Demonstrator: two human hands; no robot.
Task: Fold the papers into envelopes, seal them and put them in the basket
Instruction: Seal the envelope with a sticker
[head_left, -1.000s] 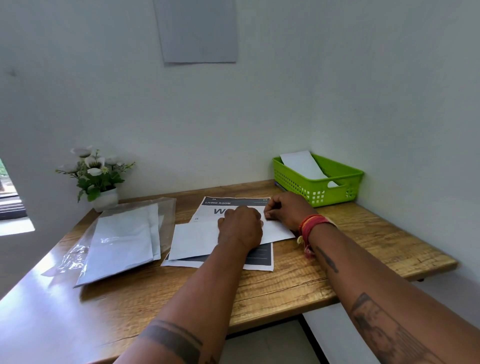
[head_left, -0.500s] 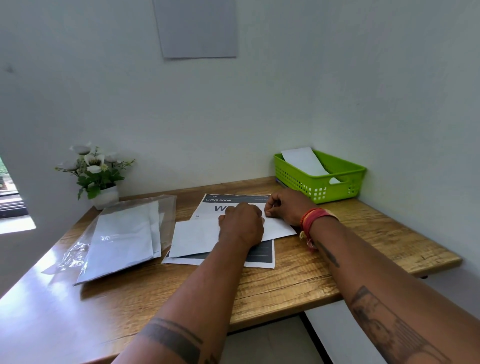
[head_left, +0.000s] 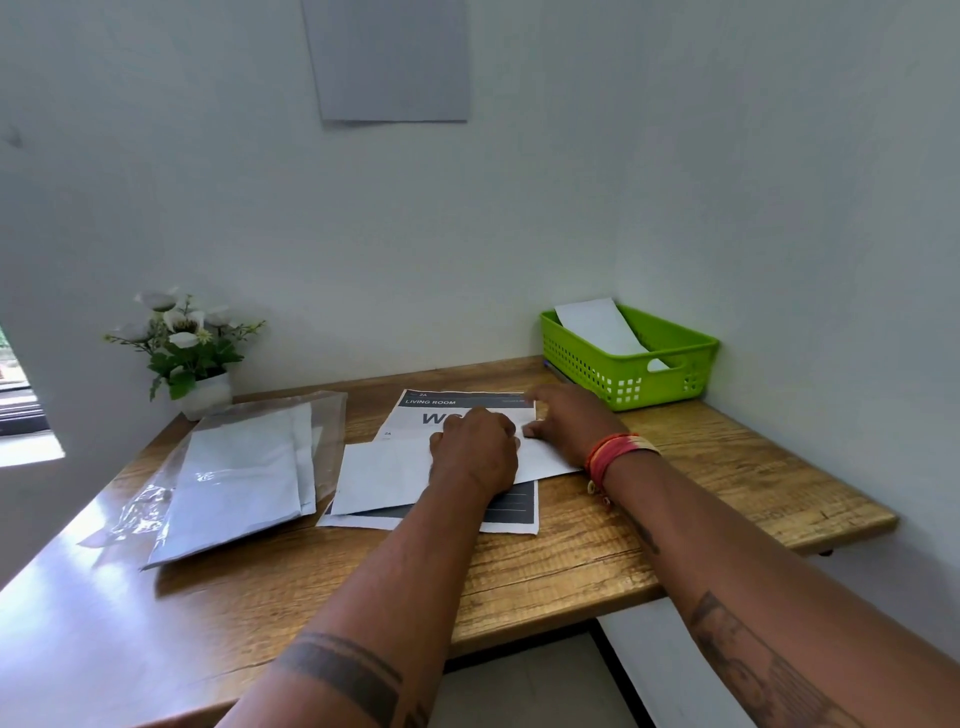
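Since the frame half a second before, your right hand (head_left: 563, 423) had left its curled position at the fold and reached out toward the printed sheet's far right corner, while your left hand (head_left: 475, 452) had hardly shifted. Your right fingers were spread and fairly straight, the fingertips touching down on the sheet near its top edge and the thumb resting on the white paper; they gripped nothing. Your left hand lay knuckles-up with its fingers curled under, pressing on the white paper (head_left: 384, 475); whether those fingers pinched an edge could not be told, since the back of the hand hid them.

That white paper lay across the middle of the printed sheet (head_left: 415, 408), whose dark header read "LIVING ROOM", and both lay flat on the wooden table (head_left: 675, 499). You had a red and orange band (head_left: 615, 452) on your right wrist.

Just left of the sheet lay a clear plastic sleeve (head_left: 327, 431) with white papers (head_left: 239, 478) inside it. At the table's far right corner, against the wall, stood the green basket (head_left: 670, 374), with one white envelope (head_left: 597, 325) already leaning inside it. A white pot of flowers (head_left: 189, 353) stood at the far left corner.
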